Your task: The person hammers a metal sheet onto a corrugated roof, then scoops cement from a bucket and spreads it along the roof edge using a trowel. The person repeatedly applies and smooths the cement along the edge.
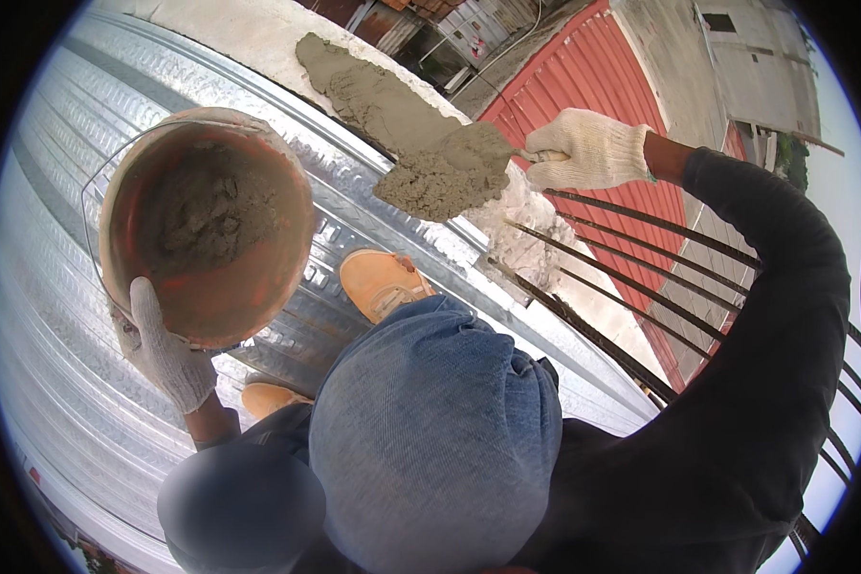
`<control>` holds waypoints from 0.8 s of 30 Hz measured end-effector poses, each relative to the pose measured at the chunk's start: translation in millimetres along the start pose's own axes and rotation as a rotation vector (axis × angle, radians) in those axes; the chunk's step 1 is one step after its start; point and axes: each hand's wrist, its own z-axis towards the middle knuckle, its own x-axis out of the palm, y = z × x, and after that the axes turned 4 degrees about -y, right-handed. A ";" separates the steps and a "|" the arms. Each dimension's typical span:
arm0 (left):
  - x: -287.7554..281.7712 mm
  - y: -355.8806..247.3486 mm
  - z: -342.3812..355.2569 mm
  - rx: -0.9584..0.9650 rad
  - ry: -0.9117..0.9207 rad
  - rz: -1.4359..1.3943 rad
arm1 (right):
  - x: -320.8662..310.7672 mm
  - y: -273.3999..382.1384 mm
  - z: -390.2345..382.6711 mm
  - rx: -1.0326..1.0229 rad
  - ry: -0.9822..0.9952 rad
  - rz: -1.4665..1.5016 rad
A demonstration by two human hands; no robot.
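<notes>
My left hand (163,349) in a pale knit glove grips the rim of an orange bucket (263,287), stained with cement, with a wire handle and grey mortar (215,206) inside. Higher and to the right, my right hand (584,148) in a cream knit glove is closed on a trowel handle (538,153). The trowel's blade is hidden by a lumpy heap of wet mortar (435,177), which joins a band of spread mortar (354,91) along a white concrete ledge (277,33).
Ribbed metal decking (67,230) lies under my shoes (378,282). Long dark rebar rods (665,230) stick out past the ledge on the right. Beyond the edge, lower down, are red corrugated roofs (584,81), a concrete wall (765,67) and weathered sheds (411,29).
</notes>
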 end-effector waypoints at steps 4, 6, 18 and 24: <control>0.3 -3.1 1.8 -0.001 -0.018 0.015 | 39.0 -72.7 -39.0 -0.045 -0.064 -0.428; 4.3 -4.8 2.6 -0.001 -0.017 0.046 | 58.7 -96.5 -41.6 -0.067 0.018 -0.654; 2.6 -9.2 1.1 -0.019 -0.020 0.079 | 48.5 -130.0 -26.8 -0.196 0.175 -0.691; 3.4 -9.4 0.6 0.014 0.006 0.077 | 72.0 -145.0 20.5 -0.125 0.263 -0.735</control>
